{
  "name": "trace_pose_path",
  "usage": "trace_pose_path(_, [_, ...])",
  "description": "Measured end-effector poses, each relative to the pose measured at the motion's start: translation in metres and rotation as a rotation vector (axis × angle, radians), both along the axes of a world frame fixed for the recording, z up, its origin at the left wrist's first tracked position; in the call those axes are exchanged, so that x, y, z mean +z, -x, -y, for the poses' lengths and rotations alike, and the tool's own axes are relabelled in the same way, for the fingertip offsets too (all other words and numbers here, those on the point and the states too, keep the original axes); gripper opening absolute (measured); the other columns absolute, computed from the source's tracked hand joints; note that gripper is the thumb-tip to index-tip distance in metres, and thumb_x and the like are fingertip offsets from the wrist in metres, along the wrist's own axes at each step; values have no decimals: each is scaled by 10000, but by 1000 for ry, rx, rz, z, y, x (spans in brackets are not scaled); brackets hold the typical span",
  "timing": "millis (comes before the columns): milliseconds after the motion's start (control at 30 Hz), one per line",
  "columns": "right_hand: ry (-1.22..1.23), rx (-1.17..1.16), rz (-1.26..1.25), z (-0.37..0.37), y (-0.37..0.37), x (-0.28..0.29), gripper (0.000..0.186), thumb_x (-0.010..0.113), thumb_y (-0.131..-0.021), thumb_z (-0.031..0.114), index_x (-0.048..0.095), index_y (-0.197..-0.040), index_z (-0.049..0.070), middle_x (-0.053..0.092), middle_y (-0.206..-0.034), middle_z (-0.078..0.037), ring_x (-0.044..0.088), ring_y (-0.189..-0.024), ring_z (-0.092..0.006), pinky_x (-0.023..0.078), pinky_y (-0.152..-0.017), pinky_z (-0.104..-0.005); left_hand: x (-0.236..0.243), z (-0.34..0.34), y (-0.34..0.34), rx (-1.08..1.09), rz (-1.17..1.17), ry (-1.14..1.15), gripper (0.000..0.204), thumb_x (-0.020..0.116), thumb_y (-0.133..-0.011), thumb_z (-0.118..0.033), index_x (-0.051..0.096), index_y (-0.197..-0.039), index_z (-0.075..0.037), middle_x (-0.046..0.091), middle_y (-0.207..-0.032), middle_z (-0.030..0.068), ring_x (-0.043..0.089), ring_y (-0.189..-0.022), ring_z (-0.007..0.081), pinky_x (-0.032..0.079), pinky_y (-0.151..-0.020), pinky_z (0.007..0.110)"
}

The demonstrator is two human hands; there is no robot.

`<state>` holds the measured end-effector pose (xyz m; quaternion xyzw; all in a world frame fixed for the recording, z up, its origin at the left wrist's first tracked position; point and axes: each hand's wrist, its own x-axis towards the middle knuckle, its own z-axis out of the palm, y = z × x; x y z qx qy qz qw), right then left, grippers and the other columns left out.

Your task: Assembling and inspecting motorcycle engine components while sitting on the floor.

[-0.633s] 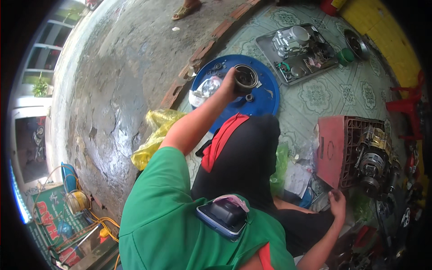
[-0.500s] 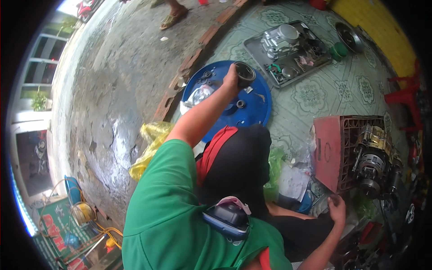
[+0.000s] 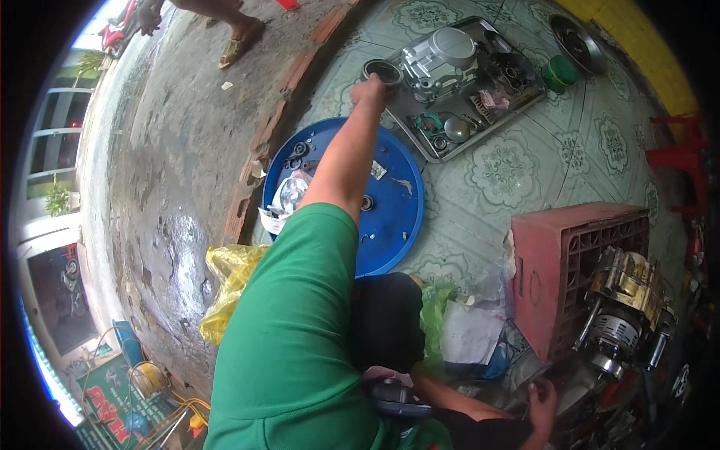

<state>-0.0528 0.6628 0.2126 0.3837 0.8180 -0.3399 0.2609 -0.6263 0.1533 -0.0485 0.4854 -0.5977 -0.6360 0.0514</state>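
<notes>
Two bare hands show, a left hand [image 3: 369, 90] and a right hand [image 3: 541, 399], with one dark ring-shaped metal part [image 3: 384, 72]. There are two trays, one round blue plastic tray [image 3: 405, 229] and one rectangular grey metal tray [image 3: 491, 127], plus one bulky silver metal casing [image 3: 448, 51] and one short green cylindrical tub [image 3: 559, 73]. Two coloured plastic bags, a crumpled yellow bag [image 3: 229, 285] and a light-green bag [image 3: 435, 319], join one faded red plastic crate [image 3: 536, 277], one silver-and-gold metal engine [image 3: 626, 292] and one bright red plastic stool [image 3: 679, 157].
</notes>
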Motion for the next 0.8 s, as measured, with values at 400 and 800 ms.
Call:
trace_pose_path(400, [-98,-141,27,4,-35,25,347,700,-894,201,581,-1136,-17,666,-984,-130,645,-888,-183,507,-782,-314,-68,2,-25,-666,163,529,756,329,-946,-675,758,-893,-54,732,-841,160,704,-809,358,527,-700,463])
trace_pose_path(800, [-178,-97,-196,51,-68,43,388,722,-864,247,621,-1156,13,655,-789,-107,614,-691,-178,496,-660,-318,-20,15,-283,-728,-464,719,473,675,-825,-74,564,-1283,-31,637,-731,82,598,-630,183,510,-629,329])
